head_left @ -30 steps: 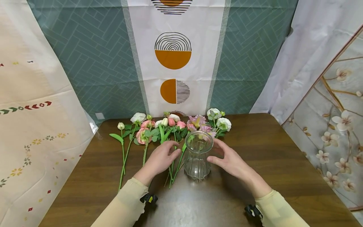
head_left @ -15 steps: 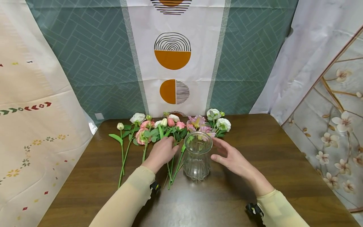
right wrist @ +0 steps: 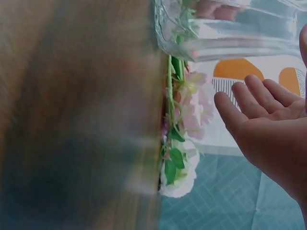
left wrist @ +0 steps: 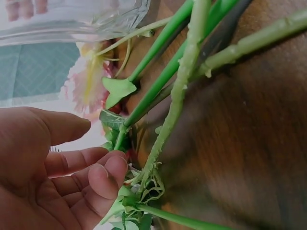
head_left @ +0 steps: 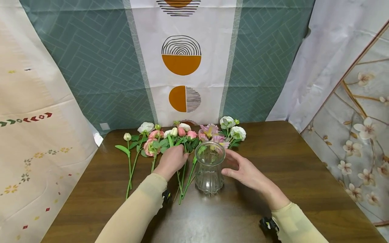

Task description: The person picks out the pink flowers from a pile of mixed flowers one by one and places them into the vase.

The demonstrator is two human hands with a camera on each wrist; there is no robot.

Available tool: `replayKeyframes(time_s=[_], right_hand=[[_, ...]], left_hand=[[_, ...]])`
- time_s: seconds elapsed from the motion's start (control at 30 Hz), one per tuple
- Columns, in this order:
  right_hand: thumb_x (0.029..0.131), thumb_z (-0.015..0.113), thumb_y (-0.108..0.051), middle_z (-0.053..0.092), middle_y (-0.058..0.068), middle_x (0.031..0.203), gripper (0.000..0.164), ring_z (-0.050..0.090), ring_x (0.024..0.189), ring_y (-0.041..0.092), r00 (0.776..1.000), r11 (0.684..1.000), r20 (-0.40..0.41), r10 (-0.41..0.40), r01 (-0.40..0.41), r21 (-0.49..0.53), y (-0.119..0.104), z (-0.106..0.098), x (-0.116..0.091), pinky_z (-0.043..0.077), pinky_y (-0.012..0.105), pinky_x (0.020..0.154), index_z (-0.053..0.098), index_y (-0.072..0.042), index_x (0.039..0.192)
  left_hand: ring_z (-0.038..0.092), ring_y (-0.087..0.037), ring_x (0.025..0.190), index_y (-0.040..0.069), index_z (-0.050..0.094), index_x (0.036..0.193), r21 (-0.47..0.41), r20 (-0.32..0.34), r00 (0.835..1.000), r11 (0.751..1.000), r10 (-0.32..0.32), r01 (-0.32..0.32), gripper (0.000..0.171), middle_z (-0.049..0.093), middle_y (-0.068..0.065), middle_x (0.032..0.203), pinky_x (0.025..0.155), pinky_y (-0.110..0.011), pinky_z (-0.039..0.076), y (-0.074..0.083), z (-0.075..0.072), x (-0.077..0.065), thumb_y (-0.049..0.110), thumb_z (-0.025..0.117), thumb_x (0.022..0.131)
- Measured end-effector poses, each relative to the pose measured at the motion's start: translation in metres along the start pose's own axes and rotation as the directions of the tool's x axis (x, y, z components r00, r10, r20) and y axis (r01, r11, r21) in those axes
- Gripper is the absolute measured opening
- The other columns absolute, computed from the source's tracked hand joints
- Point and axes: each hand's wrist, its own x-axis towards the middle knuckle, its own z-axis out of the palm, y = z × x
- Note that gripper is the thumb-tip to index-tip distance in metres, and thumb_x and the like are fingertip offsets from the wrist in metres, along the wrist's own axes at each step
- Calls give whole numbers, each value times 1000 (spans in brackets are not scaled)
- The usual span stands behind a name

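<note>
While the right hand (head_left: 245, 171) hangs relaxed beside the vase (head_left: 209, 179), close the loose, empty left hand (head_left: 171, 162) on one stem (left wrist: 152, 96).

Even light filled the head view, with pale glare on the table (head_left: 197, 221) at bottom centre; the right wrist view's left half was blurred.

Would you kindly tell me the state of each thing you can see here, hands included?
Vase: upright, uncovered, looks empty.
Leftmost tulip: closed bud, lying on the table.
Pink tulip: closed bud, lying down.
White blooms: fully open, lying down.
Lilac blooms: open, partly behind the vase.
Left hand: among the stems, thumb apart from the fingers.
Right hand: beside the vase, not gripping it.
Backdrop: hanging, creased.
</note>
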Motion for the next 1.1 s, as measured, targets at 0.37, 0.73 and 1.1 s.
replayKeyframes(time_s=[0.37, 0.73, 1.1], right_hand=[[109, 74, -20, 44, 20, 170, 72, 46, 153, 49, 998, 998, -9, -67, 67, 19, 0, -17, 8, 40, 66, 120, 38, -6, 170], [108, 74, -25, 44, 16, 172, 74, 39, 157, 47, 997, 998, -63, -44, 41, -47, -6, -27, 9, 32, 64, 126, 38, -6, 170], [109, 72, -17, 46, 19, 170, 70, 41, 157, 45, 994, 996, -81, -76, 72, -51, -9, -30, 8, 32, 63, 126, 39, -1, 169]], left_hand=[[61, -22, 60, 16, 69, 83, 52, 63, 995, 996, -71, 68, 39, 61, -2, 68, 61, -43, 52, 17, -13, 7, 41, 63, 112], [63, -21, 56, 17, 71, 72, 37, 98, 985, 990, -139, 136, 45, 65, -2, 65, 53, -40, 51, 14, -9, 16, 41, 68, 110], [51, -20, 49, 16, 60, 62, -119, 137, 979, 979, -152, 168, 49, 52, -1, 57, 51, -38, 44, 11, -8, 21, 30, 66, 109]])
